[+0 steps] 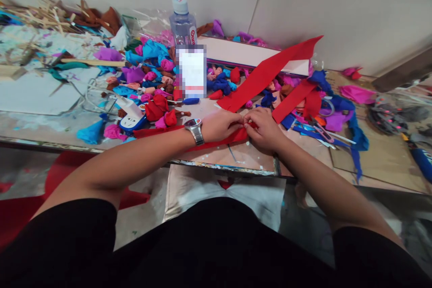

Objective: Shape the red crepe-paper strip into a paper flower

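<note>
Both of my hands meet over the near part of the table, fingertips nearly touching. My left hand (224,127), with a watch (194,130) on its wrist, is closed in a pinch on a red crepe paper strip (236,137). My right hand (262,128) pinches the same strip from the other side. What lies exactly between the fingertips is too small to make out. The strip runs left beneath my left wrist. Just beyond my hands, a long red strip (270,76) slants up to the right, and a shorter red strip (293,99) lies beside it.
Crumpled paper flowers (155,110) in several colours cover the middle. A bottle (182,22) stands behind a blurred-out upright card or screen (192,72). A white power strip (131,114), green-handled pliers (67,67), scissors (322,130) and cardboard (381,153) lie around. A wall closes off the back.
</note>
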{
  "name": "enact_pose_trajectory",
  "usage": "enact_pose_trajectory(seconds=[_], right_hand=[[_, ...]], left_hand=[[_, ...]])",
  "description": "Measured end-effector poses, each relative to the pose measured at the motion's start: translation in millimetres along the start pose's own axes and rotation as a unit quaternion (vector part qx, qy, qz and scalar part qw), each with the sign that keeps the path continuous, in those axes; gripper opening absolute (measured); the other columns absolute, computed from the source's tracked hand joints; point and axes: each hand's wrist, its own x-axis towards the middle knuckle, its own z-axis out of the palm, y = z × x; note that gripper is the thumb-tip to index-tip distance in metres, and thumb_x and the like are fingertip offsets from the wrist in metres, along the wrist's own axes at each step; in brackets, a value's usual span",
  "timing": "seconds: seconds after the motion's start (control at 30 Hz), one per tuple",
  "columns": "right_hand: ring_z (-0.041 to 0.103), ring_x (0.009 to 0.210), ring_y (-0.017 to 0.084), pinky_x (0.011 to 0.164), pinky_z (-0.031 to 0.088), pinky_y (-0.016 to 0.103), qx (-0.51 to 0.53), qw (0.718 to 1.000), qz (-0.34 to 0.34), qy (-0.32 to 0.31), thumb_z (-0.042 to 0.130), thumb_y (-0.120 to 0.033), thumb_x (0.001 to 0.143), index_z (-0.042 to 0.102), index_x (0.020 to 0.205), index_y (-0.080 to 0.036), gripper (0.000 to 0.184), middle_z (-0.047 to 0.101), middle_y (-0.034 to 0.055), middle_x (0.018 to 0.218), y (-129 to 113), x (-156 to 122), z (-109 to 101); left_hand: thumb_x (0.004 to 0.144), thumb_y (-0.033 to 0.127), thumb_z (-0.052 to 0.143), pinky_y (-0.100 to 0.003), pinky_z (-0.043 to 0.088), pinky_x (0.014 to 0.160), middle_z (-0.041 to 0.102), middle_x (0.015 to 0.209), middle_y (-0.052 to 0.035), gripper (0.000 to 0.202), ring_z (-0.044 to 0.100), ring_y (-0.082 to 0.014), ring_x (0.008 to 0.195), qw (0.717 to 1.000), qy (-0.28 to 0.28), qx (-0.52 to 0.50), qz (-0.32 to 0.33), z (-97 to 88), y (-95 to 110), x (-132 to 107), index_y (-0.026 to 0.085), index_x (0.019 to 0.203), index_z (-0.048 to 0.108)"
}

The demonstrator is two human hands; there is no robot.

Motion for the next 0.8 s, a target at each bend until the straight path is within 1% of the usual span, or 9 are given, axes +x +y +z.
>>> enact_pose_trajectory(seconds=[0.1,0.27,0.4,0.5,0.67,0.8], right_hand=[[0.064,0.107,0.029,0.096,0.038,0.047,0.003,1.0,0.002,-0.003,0.064,-0.022,0.093,0.065,0.096,-0.025,0.005,0.079,0.0063,0.101,-0.7,-0.1,-1.7],[0.065,0.108,0.029,0.098,0.035,0.048,-0.009,1.0,-0.004,0.008,0.064,-0.027,0.099,0.068,0.099,-0.024,0.006,0.081,0.0056,0.104,-2.8,0.0,-5.4],[0.065,0.109,0.03,0.099,0.035,0.048,-0.014,1.0,-0.006,-0.014,0.06,-0.024,0.099,0.066,0.099,-0.024,0.005,0.08,0.0068,0.105,-4.0,1.0,-6.0],[0.065,0.111,0.03,0.101,0.036,0.049,-0.016,1.0,-0.005,-0.016,0.061,-0.023,0.098,0.066,0.1,-0.024,0.005,0.08,0.0068,0.106,-2.6,0.7,-6.0],[0.067,0.108,0.03,0.101,0.037,0.051,-0.039,0.999,-0.003,0.025,0.066,-0.028,0.099,0.073,0.102,-0.024,0.008,0.082,0.0062,0.106,0.9,-0.9,-7.3],[0.067,0.11,0.032,0.107,0.038,0.058,-0.073,0.992,0.024,0.102,0.066,-0.035,0.103,0.08,0.105,-0.027,0.016,0.085,0.006,0.107,-1.3,-1.1,-9.3]], left_hand=[[0.105,0.029,0.058,-0.031,0.043,0.073,0.084,0.099,-0.0081,0.026,0.074,-0.0191,0.084,1.0,-0.001,0.012,0.005,0.6,0.0,-0.5,0.019,0.11,0.081],[0.104,0.029,0.059,-0.031,0.043,0.07,0.084,0.096,-0.0071,0.025,0.074,-0.0186,0.08,1.0,0.018,0.023,0.007,3.5,-2.2,-0.5,0.021,0.109,0.083],[0.104,0.03,0.06,-0.031,0.041,0.068,0.084,0.093,-0.007,0.025,0.073,-0.018,0.077,0.999,0.03,0.018,0.016,3.9,-2.9,-1.1,0.02,0.106,0.083],[0.103,0.032,0.06,-0.031,0.041,0.068,0.084,0.091,-0.0072,0.026,0.073,-0.0181,0.077,0.999,0.04,0.011,0.029,2.2,-2.9,-1.8,0.019,0.106,0.083],[0.103,0.034,0.059,-0.031,0.04,0.067,0.084,0.089,-0.0077,0.028,0.074,-0.0184,0.077,0.998,0.047,0.021,0.027,-0.7,-2.9,-1.9,0.019,0.105,0.084],[0.101,0.031,0.059,-0.032,0.041,0.068,0.085,0.093,-0.0079,0.028,0.075,-0.0196,0.08,0.999,0.041,0.034,0.005,-1.5,-2.5,-0.5,0.021,0.106,0.085]])
